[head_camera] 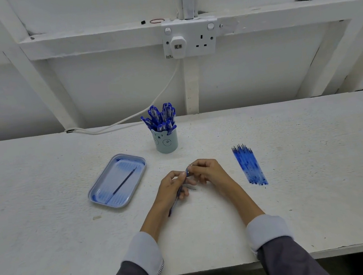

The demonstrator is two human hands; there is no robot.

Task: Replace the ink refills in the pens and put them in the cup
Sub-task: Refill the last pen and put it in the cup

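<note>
My left hand (174,188) grips the barrel of a blue pen (178,193) that slants down toward me over the white table. My right hand (206,171) pinches the pen's tip end just above the left fingers. A light blue cup (166,141) with a bear face stands behind my hands, stuffed with several blue-capped pens (160,116). A blue tray (101,189) lies to the left with one thin refill (125,181) in it. A bundle of several blue refills (249,165) lies on the table to the right.
A white cable (130,118) runs from a wall socket (188,39) down along the table's back edge. The table's front edge (210,267) is close below my sleeves.
</note>
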